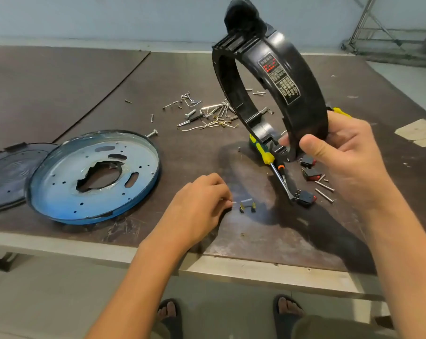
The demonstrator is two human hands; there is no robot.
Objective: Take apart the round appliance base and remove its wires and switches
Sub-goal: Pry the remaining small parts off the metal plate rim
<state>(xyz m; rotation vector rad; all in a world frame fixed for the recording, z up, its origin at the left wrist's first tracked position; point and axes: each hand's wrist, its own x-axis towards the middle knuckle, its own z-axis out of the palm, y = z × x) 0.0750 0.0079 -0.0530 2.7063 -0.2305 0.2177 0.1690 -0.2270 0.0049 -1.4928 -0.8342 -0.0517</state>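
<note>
Three black rocker switches with red faces (306, 198) lie loose on the brown board table (60, 81), at the near right, next to a few long screws (324, 186). A green-and-yellow-handled screwdriver (262, 150) lies among them, tip toward the nearest switch.

The right hand (348, 162) holds the black plastic ring housing (304, 94) of the base on edge above the table. Thumb and fingers are clamped round its lower rim.

The left hand (197, 204) is down at the table with fingers curled and tips drawn together at a small pale bit. I cannot tell whether it pinches it. Just beside those tips sits a small grey component with two brass terminals (247, 205).

A blue-tinted round metal plate (60, 192) and a dark round cover (6, 172) lie far left, overlapping. A heap of screws and thin wires (207, 113) sits behind the ring.

Step, as judged: base split, switches out, ring under inspection for leftover fittings. Late in the task.

Next move: probably turn the ring to show its inner wall and the pocket near the thumb. Any clip there wants the screwdriver, so the left hand must be free first.
</note>
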